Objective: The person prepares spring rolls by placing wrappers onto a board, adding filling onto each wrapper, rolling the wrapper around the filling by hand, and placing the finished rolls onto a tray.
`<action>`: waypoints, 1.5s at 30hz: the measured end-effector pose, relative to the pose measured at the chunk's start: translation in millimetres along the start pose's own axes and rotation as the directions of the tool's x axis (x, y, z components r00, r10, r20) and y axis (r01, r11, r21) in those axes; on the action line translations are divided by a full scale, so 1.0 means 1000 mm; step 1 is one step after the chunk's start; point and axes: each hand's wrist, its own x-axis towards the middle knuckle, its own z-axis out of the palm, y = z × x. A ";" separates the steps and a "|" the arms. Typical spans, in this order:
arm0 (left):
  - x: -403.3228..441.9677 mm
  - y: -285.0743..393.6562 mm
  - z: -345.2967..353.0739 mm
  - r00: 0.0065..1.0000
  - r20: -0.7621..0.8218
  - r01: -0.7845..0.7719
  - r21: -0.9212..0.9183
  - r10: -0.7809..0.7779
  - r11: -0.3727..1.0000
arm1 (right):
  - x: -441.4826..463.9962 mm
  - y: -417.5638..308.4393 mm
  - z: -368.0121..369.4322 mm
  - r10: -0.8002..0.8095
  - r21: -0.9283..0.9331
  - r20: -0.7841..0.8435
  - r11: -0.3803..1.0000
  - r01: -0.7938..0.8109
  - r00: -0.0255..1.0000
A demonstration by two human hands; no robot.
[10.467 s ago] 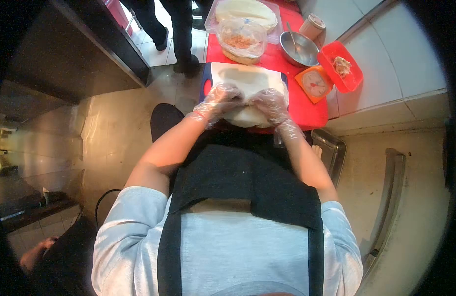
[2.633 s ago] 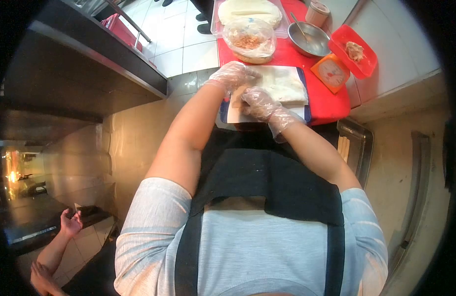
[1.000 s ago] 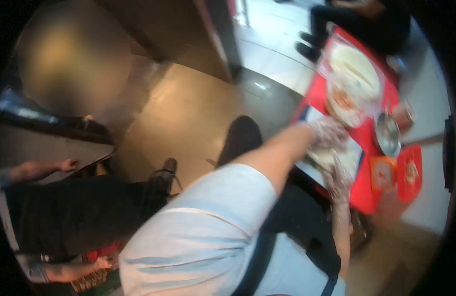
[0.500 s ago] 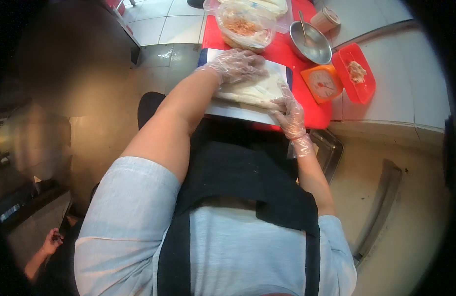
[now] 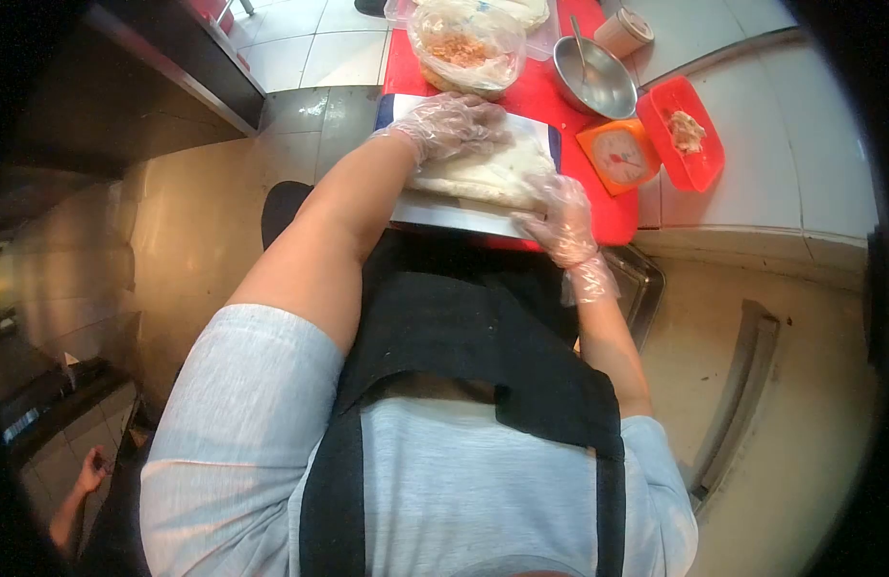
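A flat, pale slab of what looks like dough [image 5: 497,178] lies on a white board [image 5: 454,215] with dark blue ends. My left hand [image 5: 449,127], in a clear plastic glove, rests flat across the slab's far left part with its fingers stretched out. At the right end of the slab is my right hand [image 5: 564,221], gloved the same way. Its fingers touch the slab's edge and its thumb stands apart on the near side. Part of the slab is hidden under both hands.
Beyond the board stands a plastic-lined bowl of orange shredded filling [image 5: 463,53]. To the right are a metal bowl with a spoon [image 5: 598,82], an orange dial scale [image 5: 619,159], a red container with pale food [image 5: 704,159] and a cup [image 5: 625,34]. Another person's hand [image 5: 92,469] shows lower left.
My right hand has shifted slightly along the slab's right edge, its thumb now farther from the slab. My left hand stays in place. The whole view has moved a little.
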 end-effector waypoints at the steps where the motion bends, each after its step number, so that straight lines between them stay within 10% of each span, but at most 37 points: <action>1: 0.000 -0.001 0.002 1.000 -0.011 -0.006 -0.010 0.006 1.000 | 0.007 -0.009 0.003 -0.130 -0.124 -0.035 0.984 0.125 0.991; 4: 0.002 -0.001 0.001 0.999 0.034 0.023 -0.023 -0.022 0.999 | 0.015 -0.009 0.032 -0.017 0.112 0.122 0.994 0.004 0.992; 11: 0.001 0.001 -0.002 1.000 0.004 0.021 -0.002 -0.021 1.000 | 0.038 -0.024 0.019 -0.065 0.016 0.298 0.998 0.063 0.952; 14: -0.001 0.002 -0.004 1.000 0.026 0.008 0.010 -0.008 1.000 | 0.048 -0.037 0.057 -0.203 0.165 0.118 0.969 0.183 0.972; 20: -0.002 0.000 0.004 1.000 0.014 -0.017 0.135 0.015 0.991 | 0.056 -0.034 0.091 -0.042 0.056 0.333 0.998 0.024 0.942; 24: 0.006 0.001 -0.008 0.996 0.071 -0.053 0.102 0.046 0.993 | 0.052 -0.067 0.111 -0.025 0.003 0.098 1.000 0.025 0.995; 28: 0.010 -0.009 -0.014 0.998 0.046 -0.027 -0.152 0.034 0.988 | 0.050 -0.038 0.068 -0.188 0.255 0.264 0.960 0.120 0.946; 30: -0.004 0.006 -0.056 0.998 -0.055 0.011 -0.246 -0.026 0.969 | 0.031 -0.003 0.047 -0.015 0.723 0.301 0.655 -0.218 0.953; 31: -0.017 0.014 -0.064 0.993 -0.108 0.011 -0.231 -0.037 0.973 | 0.029 0.005 0.024 -0.078 0.270 0.239 0.963 0.011 0.968; 33: -0.036 0.028 -0.059 0.992 -0.130 -0.036 -0.291 -0.002 0.956 | 0.032 -0.008 -0.013 0.168 -0.123 0.499 0.985 -0.122 0.850; 36: -0.039 0.084 -0.043 0.974 0.214 0.146 -0.335 -0.076 0.931 | 0.013 -0.004 0.001 0.033 0.019 0.315 0.999 -0.041 0.949; 38: -0.048 0.109 -0.034 0.971 0.000 0.217 -0.405 -0.238 0.888 | 0.010 -0.002 0.019 -0.002 0.030 0.171 1.000 -0.003 0.985; 45: -0.051 0.129 -0.027 0.913 -0.035 0.321 -0.552 -0.406 0.770 | 0.012 -0.013 0.023 0.129 -0.037 0.226 0.992 -0.123 0.966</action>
